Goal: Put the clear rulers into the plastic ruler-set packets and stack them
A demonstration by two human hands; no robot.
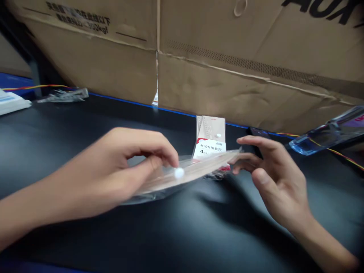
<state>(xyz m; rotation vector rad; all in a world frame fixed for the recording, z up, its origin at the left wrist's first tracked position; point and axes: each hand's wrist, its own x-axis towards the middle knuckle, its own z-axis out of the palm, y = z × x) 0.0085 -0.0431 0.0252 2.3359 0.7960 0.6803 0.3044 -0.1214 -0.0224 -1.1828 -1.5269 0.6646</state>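
We list one glossy, clear plastic pouch (pixel 196 175); one shiny, transparent plastic bottle (pixel 321 133). We enter matt, creased cardboard (pixel 241 87) and a smooth, low-sheen tabletop (pixel 176 231).

We count one clear pouch (pixel 196 172) in our left grip (pixel 113 174). Our table (pixel 170 235) has one labelled packet (pixel 206 146) and one dark flat object (pixel 258 132) near the back edge, one bottle (pixel 321 132) toward the right edge, one white pack (pixel 13 103) at the left edge, one wrapper clump (pixel 66 95) near the back left corner. At the back, we see two cardboard panels (pixel 256 87) side by side.
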